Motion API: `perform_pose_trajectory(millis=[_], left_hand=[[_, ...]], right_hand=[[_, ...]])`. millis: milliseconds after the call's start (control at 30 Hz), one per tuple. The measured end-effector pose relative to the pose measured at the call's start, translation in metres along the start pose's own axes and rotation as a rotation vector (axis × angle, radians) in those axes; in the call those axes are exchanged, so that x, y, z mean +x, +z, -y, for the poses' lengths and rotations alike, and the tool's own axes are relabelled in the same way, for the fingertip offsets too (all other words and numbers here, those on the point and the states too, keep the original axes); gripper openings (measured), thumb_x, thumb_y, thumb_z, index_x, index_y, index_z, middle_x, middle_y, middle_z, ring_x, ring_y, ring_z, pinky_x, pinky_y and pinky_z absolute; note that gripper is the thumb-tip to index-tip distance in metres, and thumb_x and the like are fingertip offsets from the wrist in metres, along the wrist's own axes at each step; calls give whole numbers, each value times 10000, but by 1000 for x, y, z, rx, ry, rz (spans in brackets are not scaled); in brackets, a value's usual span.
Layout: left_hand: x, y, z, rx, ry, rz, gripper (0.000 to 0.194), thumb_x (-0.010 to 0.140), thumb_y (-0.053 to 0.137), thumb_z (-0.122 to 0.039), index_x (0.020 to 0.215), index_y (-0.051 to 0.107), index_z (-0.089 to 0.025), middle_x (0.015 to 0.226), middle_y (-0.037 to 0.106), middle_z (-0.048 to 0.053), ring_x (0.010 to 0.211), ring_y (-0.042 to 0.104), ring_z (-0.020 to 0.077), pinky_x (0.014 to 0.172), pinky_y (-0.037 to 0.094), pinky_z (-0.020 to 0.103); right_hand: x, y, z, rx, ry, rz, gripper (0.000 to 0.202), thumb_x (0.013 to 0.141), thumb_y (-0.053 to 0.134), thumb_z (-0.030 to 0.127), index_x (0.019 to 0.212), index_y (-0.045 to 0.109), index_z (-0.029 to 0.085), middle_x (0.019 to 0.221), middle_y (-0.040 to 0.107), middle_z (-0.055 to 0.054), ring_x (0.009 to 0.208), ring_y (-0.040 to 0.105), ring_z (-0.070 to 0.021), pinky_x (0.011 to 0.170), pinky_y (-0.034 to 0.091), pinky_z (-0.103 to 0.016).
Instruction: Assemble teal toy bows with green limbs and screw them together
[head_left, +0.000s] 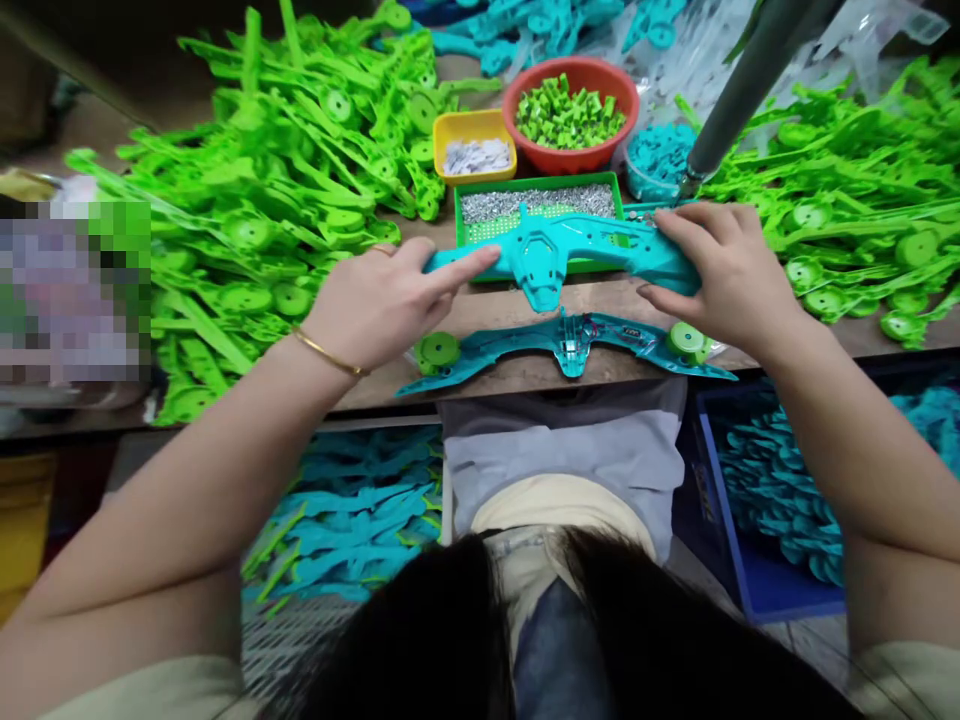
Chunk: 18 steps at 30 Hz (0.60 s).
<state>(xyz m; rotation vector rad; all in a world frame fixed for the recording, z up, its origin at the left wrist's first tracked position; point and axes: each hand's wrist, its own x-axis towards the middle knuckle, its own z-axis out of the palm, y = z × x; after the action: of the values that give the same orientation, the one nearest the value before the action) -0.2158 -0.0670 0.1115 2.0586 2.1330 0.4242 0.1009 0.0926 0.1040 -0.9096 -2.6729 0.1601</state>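
Observation:
Both hands hold a turquoise plastic toy bow shell level above the bench's front part. My left hand grips its left arm, the index finger stretched along the top and the other fingers curled. My right hand is closed round the right end, thumb below and fingers above. Nearer to me, a second turquoise bow half lies with its ribbed inside up, with wires and small parts in it. A lime green wheel sits near its left end and another green wheel near its right end.
Behind the shell stands a green tray of small metal screws. Near it are a yellow bin, a red bowl of green pieces and a grey rod-shaped tool. Green bow arms heap on both sides. A blue crate stands lower right.

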Motion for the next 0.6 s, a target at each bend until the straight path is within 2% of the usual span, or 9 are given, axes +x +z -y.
perform_pose_trajectory(millis=[100,167,267,333,400,467,500,600], left_hand=[[-6,-3,-9,-6,4,-41,428,905,567,-428,1243,619,-169,1152,607,116,1150,548,291,1025,406,529],[-25,2,-7,-6,-36,-168,448,888,609,-453,1225,601,-158,1184,599,111,1202,513,293,1058,374,526],[-67,27,7,37,-205,-428,358,896,583,-449,1110,625,-165,1143,608,117,1172,525,290,1052,376,486],[-93,49,15,36,-356,-477,289,909,534,-419,979,639,-160,1001,618,123,1053,565,288,956,426,461],[-108,71,14,33,-447,-461,264,893,541,-397,943,639,-158,957,616,126,997,570,287,913,435,449],[-105,88,-3,56,-410,-475,255,888,553,-376,968,648,-153,1036,614,144,1035,558,288,951,408,454],[-97,95,-17,51,-334,-471,246,905,538,-358,977,653,-154,1064,613,144,1054,551,282,975,391,453],[-57,110,-66,-77,-25,-279,234,959,481,-293,963,677,-166,1055,633,112,1047,549,248,990,377,420]], right_hand=[[-2,9,-15,48,47,5,721,770,754,482,1418,534,256,1386,566,-138,1291,483,-367,1111,362,-553],[-5,13,-30,54,78,24,711,772,748,508,1402,558,238,1373,581,-162,1262,524,-355,1085,383,-533],[-15,14,-51,78,164,58,696,758,755,521,1370,599,229,1323,622,-180,1207,581,-340,1033,420,-504],[-21,13,-59,93,226,77,675,743,769,518,1343,627,243,1301,641,-170,1180,602,-328,1002,437,-482],[-24,14,-62,89,263,106,662,735,778,509,1324,644,238,1298,644,-169,1173,606,-320,984,445,-464],[-22,18,-60,69,270,140,670,723,793,490,1318,649,217,1278,651,-177,1161,612,-320,974,454,-452],[-20,21,-59,60,265,144,673,714,802,481,1312,653,211,1262,657,-180,1153,614,-322,973,457,-451],[-11,33,-53,56,231,123,682,705,808,493,1303,657,201,1251,660,-191,1153,611,-332,982,454,-466]])
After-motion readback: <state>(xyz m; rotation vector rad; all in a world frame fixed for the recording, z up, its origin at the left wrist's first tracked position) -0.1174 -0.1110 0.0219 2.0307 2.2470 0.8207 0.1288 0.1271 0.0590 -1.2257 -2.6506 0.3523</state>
